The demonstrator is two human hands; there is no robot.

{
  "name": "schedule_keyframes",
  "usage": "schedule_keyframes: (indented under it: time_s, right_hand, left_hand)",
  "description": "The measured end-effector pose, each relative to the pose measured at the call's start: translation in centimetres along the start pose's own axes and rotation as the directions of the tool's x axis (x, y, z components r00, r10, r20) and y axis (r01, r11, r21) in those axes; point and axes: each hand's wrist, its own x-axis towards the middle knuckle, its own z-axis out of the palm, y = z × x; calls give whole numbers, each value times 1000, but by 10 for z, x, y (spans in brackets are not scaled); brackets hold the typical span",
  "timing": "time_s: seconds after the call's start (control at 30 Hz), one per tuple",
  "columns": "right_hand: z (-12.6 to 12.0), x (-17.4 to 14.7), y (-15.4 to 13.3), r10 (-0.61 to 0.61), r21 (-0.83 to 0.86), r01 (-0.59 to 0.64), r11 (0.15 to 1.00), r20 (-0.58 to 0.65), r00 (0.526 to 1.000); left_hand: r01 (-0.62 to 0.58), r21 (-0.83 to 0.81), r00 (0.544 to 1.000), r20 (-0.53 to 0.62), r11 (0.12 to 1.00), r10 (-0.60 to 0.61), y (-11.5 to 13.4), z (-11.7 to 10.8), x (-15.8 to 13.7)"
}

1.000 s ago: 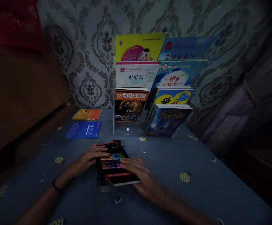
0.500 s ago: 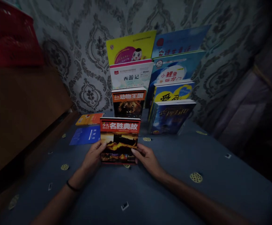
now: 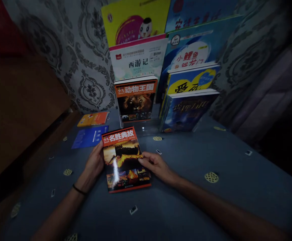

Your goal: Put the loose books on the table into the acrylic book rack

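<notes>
A book (image 3: 125, 160) with a red title band and a Great Wall picture is held low over the table, its cover tipped up towards me and glare on its lower left. My left hand (image 3: 95, 164), a dark band at its wrist, grips the left edge, with its fingers mostly hidden behind. At the right edge my right hand (image 3: 158, 166) is closed, thumb on the cover. Behind it stands a similar book with a lion (image 3: 136, 103) on its cover. A blue booklet (image 3: 86, 138) lies just left of the held book.
A white book (image 3: 138, 63) and a yellow book (image 3: 133, 23) rise behind the lion book. To the right stand a dark blue book (image 3: 187, 113), a blue-yellow book (image 3: 191, 82) and taller blue ones. An orange book (image 3: 93, 119) lies at the back left. Brown furniture (image 3: 22, 117) borders the left side.
The held book has gone from nearly upright to leaning back and turned slightly, showing more of its cover. My left thumb has moved off the cover towards the edge. The view has shifted closer.
</notes>
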Motion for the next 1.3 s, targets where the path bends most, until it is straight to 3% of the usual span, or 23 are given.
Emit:
schedule_keyframes:
  time_s: [0.2,0.5,0.6,0.77,1.03,1.13,1.23,1.3]
  right_hand:
    - [-2,1,7,17,0,-17,1000,45,999]
    - [-3,2,7,47,-11,-47,999,19,999]
    - [-3,1,6,36,-3,-36,999,11,999]
    - [-2,-1,2,61,8,-61,998,0,998]
    - [1,-7,-2,144,144,-161,976,119,982]
    - [7,-13,-3,175,252,-244,936,266,948]
    - [17,-21,-2,223,272,-367,890,442,869]
    - [21,-26,-1,253,252,-429,867,519,816]
  left_hand:
    - [55,-23,998,18,998,-55,0,1,-5]
    - [141,-39,990,34,989,-139,-8,-11,0]
    - [99,-9,995,14,995,-98,-10,-9,0]
    - [-71,115,997,21,991,69,-15,-4,1]
    - [-191,430,976,-13,882,218,-20,-22,12]
    - [-170,497,984,41,851,173,-10,-25,21]
    - [-145,596,984,170,789,52,4,-22,33]
    - [-175,692,960,277,701,-33,12,-17,42]
